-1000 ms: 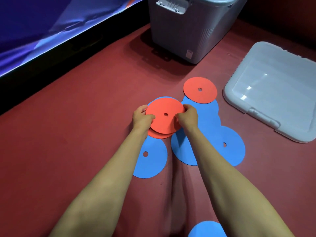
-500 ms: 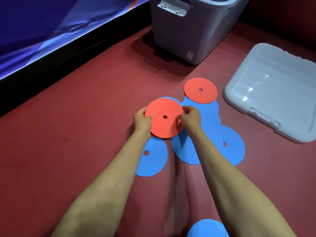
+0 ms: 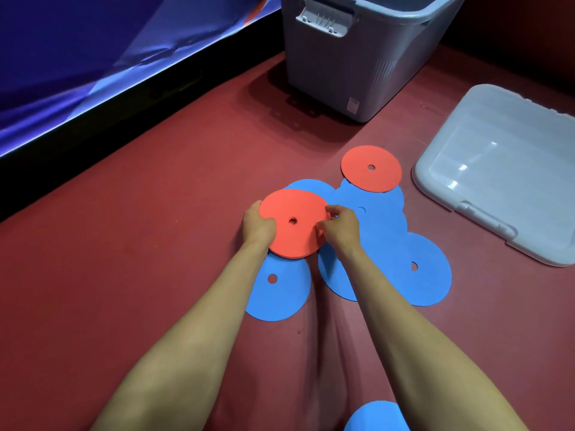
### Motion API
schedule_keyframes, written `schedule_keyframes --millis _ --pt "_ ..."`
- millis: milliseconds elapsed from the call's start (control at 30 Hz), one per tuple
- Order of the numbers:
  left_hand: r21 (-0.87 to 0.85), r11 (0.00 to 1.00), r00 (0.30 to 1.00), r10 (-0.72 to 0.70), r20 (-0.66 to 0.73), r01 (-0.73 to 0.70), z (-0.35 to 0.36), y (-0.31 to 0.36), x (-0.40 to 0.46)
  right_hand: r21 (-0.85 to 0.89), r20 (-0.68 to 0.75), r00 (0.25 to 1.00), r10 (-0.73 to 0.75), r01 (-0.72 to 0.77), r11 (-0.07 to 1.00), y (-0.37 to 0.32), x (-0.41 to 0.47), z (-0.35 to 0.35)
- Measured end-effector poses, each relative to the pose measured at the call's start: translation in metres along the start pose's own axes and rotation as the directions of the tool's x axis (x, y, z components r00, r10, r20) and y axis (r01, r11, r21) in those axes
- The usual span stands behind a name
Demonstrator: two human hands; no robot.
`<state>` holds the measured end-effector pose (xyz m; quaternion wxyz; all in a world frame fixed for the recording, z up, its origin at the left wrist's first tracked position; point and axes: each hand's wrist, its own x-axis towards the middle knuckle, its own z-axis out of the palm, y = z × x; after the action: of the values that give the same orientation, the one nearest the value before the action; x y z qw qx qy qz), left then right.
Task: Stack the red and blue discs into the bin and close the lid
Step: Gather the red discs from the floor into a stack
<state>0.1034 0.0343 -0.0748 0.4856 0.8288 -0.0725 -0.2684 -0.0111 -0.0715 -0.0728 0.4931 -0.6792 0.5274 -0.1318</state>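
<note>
A small stack of red discs (image 3: 295, 234) lies on the floor in the middle, over several blue discs (image 3: 382, 244). My left hand (image 3: 258, 227) grips its left edge and my right hand (image 3: 339, 227) pinches its right edge. Another red disc (image 3: 357, 178) lies alone further back to the right. One blue disc (image 3: 277, 293) pokes out below the stack, under my left wrist. The grey bin (image 3: 357, 66) stands open at the back. Its lid (image 3: 504, 178) lies flat on the floor at the right.
A blue disc (image 3: 376, 418) shows at the bottom edge between my arms. A dark wall base with a blue sheet (image 3: 93, 57) runs along the left. Bare red floor (image 3: 140, 244) spreads to the left of the discs.
The red discs in my hands have been squared up into one neat stack. The view has shifted slightly; both hands stay on the stack's edges.
</note>
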Motion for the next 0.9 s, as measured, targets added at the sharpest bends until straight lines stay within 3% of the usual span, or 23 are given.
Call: schedule_keyframes --millis 167,467,700,900 --pt "0.125 0.991 0.996 -0.048 0.076 0.039 0.0 -0.009 0.012 -0.113 0.008 0.999 -0.032 0.033 0.993 0.001 -0.003 0.001" --pt "-0.134 0.983 0.991 -0.113 0.078 0.123 -0.002 0.006 0.005 0.025 0.027 0.997 0.076 -0.077 0.997 -0.002 0.006 -0.005" --pt "-0.245 0.969 1.0 -0.017 -0.018 0.012 0.005 0.006 0.001 0.099 -0.003 1.0 0.024 -0.024 0.995 0.0 -0.002 -0.01" --pt "-0.228 0.973 0.999 0.041 0.02 -0.036 0.009 0.005 -0.007 0.155 -0.019 0.999 0.031 -0.028 0.988 0.004 -0.011 -0.021"
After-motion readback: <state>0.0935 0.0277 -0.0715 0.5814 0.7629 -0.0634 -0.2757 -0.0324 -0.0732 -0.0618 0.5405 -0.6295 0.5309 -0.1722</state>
